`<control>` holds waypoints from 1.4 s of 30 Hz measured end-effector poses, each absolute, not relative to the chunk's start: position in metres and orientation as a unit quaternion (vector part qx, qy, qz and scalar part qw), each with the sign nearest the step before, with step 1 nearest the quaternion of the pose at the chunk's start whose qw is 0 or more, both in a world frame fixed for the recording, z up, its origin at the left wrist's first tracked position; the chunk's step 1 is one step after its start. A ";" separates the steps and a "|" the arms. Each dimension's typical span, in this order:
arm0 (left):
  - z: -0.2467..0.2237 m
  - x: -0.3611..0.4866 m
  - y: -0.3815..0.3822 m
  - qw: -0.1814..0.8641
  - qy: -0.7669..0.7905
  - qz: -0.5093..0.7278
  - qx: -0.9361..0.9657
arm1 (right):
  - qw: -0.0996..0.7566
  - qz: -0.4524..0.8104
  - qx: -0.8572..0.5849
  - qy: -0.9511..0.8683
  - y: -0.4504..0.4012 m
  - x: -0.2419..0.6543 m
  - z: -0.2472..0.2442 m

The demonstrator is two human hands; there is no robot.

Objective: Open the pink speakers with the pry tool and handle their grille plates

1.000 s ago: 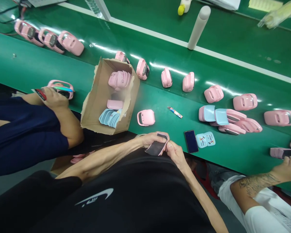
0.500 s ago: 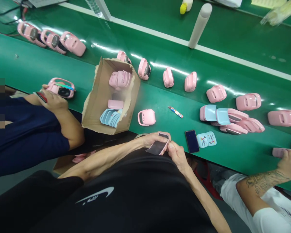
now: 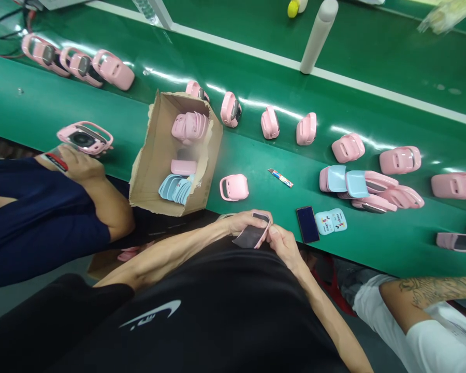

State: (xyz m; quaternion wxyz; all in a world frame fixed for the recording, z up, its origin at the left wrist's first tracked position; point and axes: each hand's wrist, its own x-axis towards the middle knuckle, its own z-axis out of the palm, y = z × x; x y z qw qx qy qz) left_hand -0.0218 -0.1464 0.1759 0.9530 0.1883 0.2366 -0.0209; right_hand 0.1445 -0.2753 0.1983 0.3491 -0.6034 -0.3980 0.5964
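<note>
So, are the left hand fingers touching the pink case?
Touching: the head view shows the left hand with its fingers lying directly over the upper edge of the pink case.

The pink case (image 3: 251,236) is partly hidden by the left hand (image 3: 243,223) and right hand (image 3: 283,247). A hazy blur lies over the middle of the cardboard box (image 3: 155,155) (its contents there are hard to make out). The top edge cuts off the yellow-capped bottle (image 3: 294,7), and the print on the small packet (image 3: 280,177) is too small to read.

Left hand (image 3: 243,223) just beside right hand (image 3: 283,246)
</note>
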 end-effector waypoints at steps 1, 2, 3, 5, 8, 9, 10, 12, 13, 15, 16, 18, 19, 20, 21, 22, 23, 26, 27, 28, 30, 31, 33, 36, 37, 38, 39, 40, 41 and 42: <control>0.176 -0.022 -0.147 0.953 0.239 -0.020 0.186 | 0.343 0.600 -0.595 -0.411 -0.275 0.146 0.201; 0.175 -0.022 -0.147 0.952 0.244 -0.019 0.185 | 0.333 0.604 -0.582 -0.430 -0.273 0.147 0.205; 0.175 -0.023 -0.146 0.951 0.248 -0.018 0.183 | 0.321 0.609 -0.567 -0.453 -0.272 0.149 0.210; 0.173 -0.023 -0.146 0.949 0.255 -0.018 0.184 | 0.299 0.619 -0.535 -0.491 -0.269 0.150 0.220; 0.172 -0.024 -0.145 0.950 0.248 -0.030 0.189 | 0.303 0.622 -0.530 -0.491 -0.268 0.149 0.226; 0.172 -0.024 -0.145 0.951 0.242 -0.034 0.189 | 0.311 0.619 -0.541 -0.478 -0.268 0.148 0.225; 0.172 -0.024 -0.145 0.952 0.238 -0.034 0.188 | 0.318 0.615 -0.557 -0.459 -0.269 0.146 0.222; 0.174 -0.023 -0.145 0.954 0.234 -0.027 0.186 | 0.332 0.609 -0.592 -0.412 -0.271 0.143 0.213; 0.175 -0.023 -0.145 0.954 0.235 -0.022 0.187 | 0.338 0.607 -0.605 -0.389 -0.272 0.141 0.208; 0.177 -0.022 -0.146 0.953 0.236 -0.018 0.189 | 0.344 0.609 -0.617 -0.360 -0.274 0.139 0.201; 0.177 -0.021 -0.146 0.953 0.235 -0.019 0.190 | 0.346 0.610 -0.618 -0.356 -0.275 0.139 0.199; 0.177 -0.021 -0.147 0.954 0.231 -0.025 0.190 | 0.346 0.607 -0.614 -0.368 -0.275 0.141 0.199; 0.177 -0.021 -0.147 0.954 0.230 -0.026 0.189 | 0.343 0.604 -0.609 -0.382 -0.275 0.142 0.202; 0.175 -0.022 -0.147 0.954 0.232 -0.025 0.188 | 0.337 0.604 -0.601 -0.401 -0.275 0.143 0.206; 0.174 -0.023 -0.147 0.953 0.237 -0.024 0.188 | 0.326 0.606 -0.590 -0.423 -0.274 0.145 0.210; 0.172 -0.023 -0.147 0.951 0.243 -0.024 0.189 | 0.312 0.610 -0.577 -0.445 -0.272 0.146 0.216; 0.170 -0.024 -0.147 0.950 0.248 -0.023 0.189 | 0.297 0.613 -0.565 -0.465 -0.270 0.147 0.221; 0.164 -0.025 -0.148 0.946 0.258 -0.022 0.194 | 0.262 0.614 -0.542 -0.511 -0.265 0.149 0.231; 0.162 -0.025 -0.149 0.946 0.258 -0.018 0.194 | 0.254 0.610 -0.536 -0.525 -0.264 0.149 0.233; 0.160 -0.024 -0.149 0.947 0.259 -0.010 0.192 | 0.247 0.605 -0.529 -0.541 -0.263 0.148 0.233; 0.157 -0.022 -0.149 0.951 0.256 0.013 0.174 | 0.244 0.596 -0.508 -0.572 -0.265 0.145 0.231; 0.156 -0.021 -0.148 0.953 0.253 0.027 0.162 | 0.252 0.591 -0.497 -0.583 -0.267 0.144 0.229; 0.155 -0.020 -0.146 0.958 0.246 0.049 0.142 | 0.303 0.583 -0.489 -0.574 -0.272 0.143 0.220; 0.157 -0.022 -0.142 0.959 0.243 0.063 0.133 | 0.385 0.554 -0.578 -0.460 -0.271 0.153 0.194; 0.159 -0.023 -0.140 0.959 0.243 0.068 0.131 | 0.381 0.527 -0.642 -0.407 -0.267 0.161 0.181; 0.160 -0.024 -0.139 0.959 0.242 0.072 0.130 | 0.352 0.483 -0.716 -0.360 -0.260 0.170 0.168; 0.161 -0.024 -0.137 0.959 0.241 0.075 0.129 | 0.311 0.438 -0.780 -0.322 -0.252 0.181 0.154; 0.163 -0.024 -0.136 0.959 0.239 0.077 0.128 | 0.292 0.411 -0.809 -0.302 -0.244 0.193 0.141; 0.164 -0.024 -0.135 0.959 0.238 0.078 0.129 | 0.282 0.391 -0.826 -0.291 -0.235 0.204 0.129; 0.165 -0.024 -0.134 0.959 0.237 0.079 0.130 | 0.273 0.373 -0.841 -0.281 -0.228 0.215 0.120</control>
